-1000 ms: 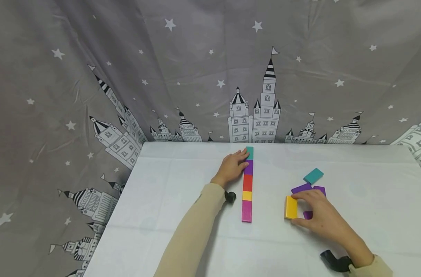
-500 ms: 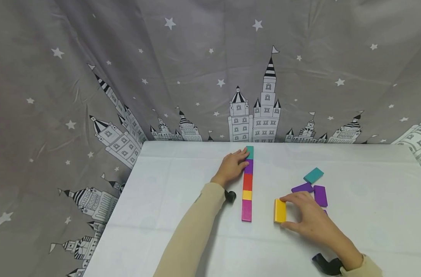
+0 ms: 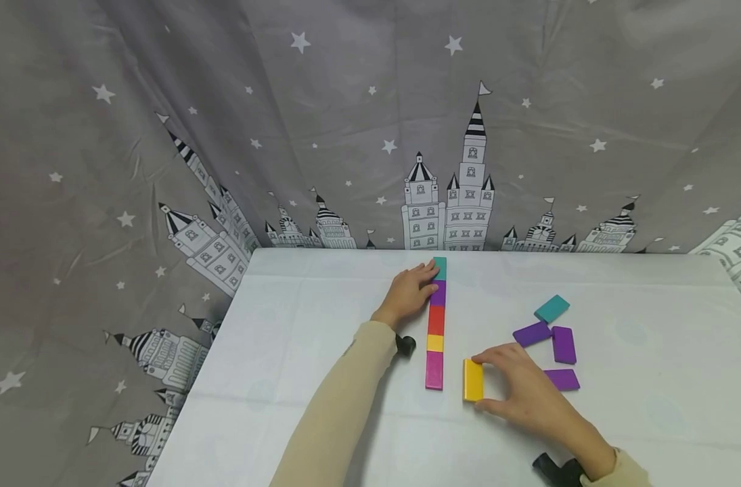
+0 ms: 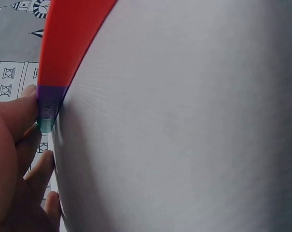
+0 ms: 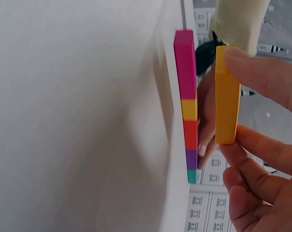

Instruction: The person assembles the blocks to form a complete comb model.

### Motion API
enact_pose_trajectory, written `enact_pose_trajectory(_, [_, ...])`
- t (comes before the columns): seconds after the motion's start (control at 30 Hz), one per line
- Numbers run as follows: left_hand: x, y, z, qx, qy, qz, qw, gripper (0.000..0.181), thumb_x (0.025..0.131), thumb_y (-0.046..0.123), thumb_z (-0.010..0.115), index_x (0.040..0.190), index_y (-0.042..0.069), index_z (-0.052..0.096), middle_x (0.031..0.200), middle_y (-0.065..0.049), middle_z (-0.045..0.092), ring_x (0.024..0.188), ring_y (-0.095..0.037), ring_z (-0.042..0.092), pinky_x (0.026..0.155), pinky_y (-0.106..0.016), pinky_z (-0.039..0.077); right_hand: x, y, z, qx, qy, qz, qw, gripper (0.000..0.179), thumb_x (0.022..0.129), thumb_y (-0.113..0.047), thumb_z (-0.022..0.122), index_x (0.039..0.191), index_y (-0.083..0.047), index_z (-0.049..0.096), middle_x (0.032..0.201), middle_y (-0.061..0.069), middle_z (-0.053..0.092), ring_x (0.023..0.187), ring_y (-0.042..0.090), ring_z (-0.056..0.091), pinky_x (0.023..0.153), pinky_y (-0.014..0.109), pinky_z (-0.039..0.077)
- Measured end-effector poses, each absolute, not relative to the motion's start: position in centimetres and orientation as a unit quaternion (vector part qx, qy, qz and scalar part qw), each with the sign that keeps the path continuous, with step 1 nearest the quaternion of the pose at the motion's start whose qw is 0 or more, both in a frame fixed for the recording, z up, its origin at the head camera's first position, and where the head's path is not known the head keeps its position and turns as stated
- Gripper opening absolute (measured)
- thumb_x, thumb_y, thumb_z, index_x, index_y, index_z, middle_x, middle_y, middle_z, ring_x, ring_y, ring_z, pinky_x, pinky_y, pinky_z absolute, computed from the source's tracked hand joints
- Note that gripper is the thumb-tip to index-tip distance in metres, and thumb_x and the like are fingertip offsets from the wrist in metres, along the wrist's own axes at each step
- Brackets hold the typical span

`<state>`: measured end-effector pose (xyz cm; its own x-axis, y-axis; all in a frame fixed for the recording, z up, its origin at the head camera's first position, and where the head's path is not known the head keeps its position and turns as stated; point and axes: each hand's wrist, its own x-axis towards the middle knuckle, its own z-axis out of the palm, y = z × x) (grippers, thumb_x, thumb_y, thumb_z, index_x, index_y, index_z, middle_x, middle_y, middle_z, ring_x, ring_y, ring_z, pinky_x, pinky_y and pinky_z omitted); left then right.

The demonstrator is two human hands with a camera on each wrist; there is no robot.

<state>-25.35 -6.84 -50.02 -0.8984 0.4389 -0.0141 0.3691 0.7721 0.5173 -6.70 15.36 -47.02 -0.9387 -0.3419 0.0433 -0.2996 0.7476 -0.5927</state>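
Colored rectangular blocks form a straight row, end to end, on the white table. From far to near in the head view come a teal block [image 3: 440, 268], a purple block [image 3: 438, 293], a red block [image 3: 436, 320], a smaller yellow piece [image 3: 435, 343] and a magenta block [image 3: 434, 370]. My left hand [image 3: 405, 295] rests against the far left side of the row, its fingertips at the teal and purple blocks. Just right of the magenta end, my right hand [image 3: 524, 391] pinches a yellow block [image 5: 227, 106] by its two ends between thumb and fingers.
Several loose blocks lie to the right: a teal one [image 3: 551, 309] and purple ones, including a tilted block [image 3: 531, 333], an upright-lying block [image 3: 564, 345] and a third [image 3: 562, 379] partly behind the right hand. A grey castle-print curtain [image 3: 346, 101] hangs behind the table.
My right hand has carried the yellow block leftward and slightly nearer, from beside the loose purple blocks toward the row. The left hand has stayed in place.
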Motion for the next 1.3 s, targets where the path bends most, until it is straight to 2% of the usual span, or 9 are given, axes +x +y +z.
enact_pose_trajectory(0.43, [-25.2, -6.7, -50.1, 0.217, 0.937, 0.265, 0.07, 0.049, 0.104, 0.028, 0.054, 0.151, 0.016, 0.046, 0.16, 0.005, 0.035, 0.149, -0.019, 0.03, 0.124, -0.043, 0.019, -5.6, 13.3, -47.3, -0.197, 0.933, -0.298, 0.046, 0.058, 0.067, -0.028, 0.094, 0.119, -0.016, 0.071, 0.116, -0.008, 0.064, 0.114, 0.016, 0.053, 0.099, 0.042, 0.052])
enact_pose_trajectory(0.93, [-25.5, -6.8, -50.1, 0.22, 0.936, 0.266, 0.062, 0.049, 0.104, 0.027, 0.056, 0.15, 0.015, 0.047, 0.159, 0.004, 0.036, 0.149, -0.019, 0.032, 0.123, -0.043, 0.02, -4.9, 11.3, -47.2, -0.229, 0.923, -0.298, 0.085, 0.062, 0.068, -0.031, 0.092, 0.123, -0.013, 0.07, 0.117, -0.007, 0.062, 0.112, 0.014, 0.051, 0.098, 0.041, 0.052])
enact_pose_trajectory(1.17, [-25.6, -6.8, -50.1, 0.217, 0.937, 0.267, 0.064, 0.049, 0.104, 0.027, 0.055, 0.151, 0.015, 0.047, 0.159, 0.004, 0.036, 0.149, -0.018, 0.031, 0.124, -0.042, 0.019, -4.6, 10.6, -47.5, -0.266, 0.916, -0.296, 0.055, 0.06, 0.068, -0.031, 0.092, 0.12, -0.011, 0.071, 0.114, -0.005, 0.063, 0.111, 0.015, 0.051, 0.098, 0.04, 0.05])
enact_pose_trajectory(1.3, [-25.6, -6.8, -50.1, 0.218, 0.937, 0.265, 0.065, 0.049, 0.104, 0.027, 0.055, 0.151, 0.015, 0.046, 0.16, 0.004, 0.036, 0.149, -0.018, 0.03, 0.124, -0.042, 0.019, -4.6, 10.3, -47.5, -0.268, 0.919, -0.282, 0.061, 0.061, 0.068, -0.034, 0.092, 0.119, -0.01, 0.07, 0.113, -0.004, 0.063, 0.11, 0.015, 0.051, 0.097, 0.04, 0.051])
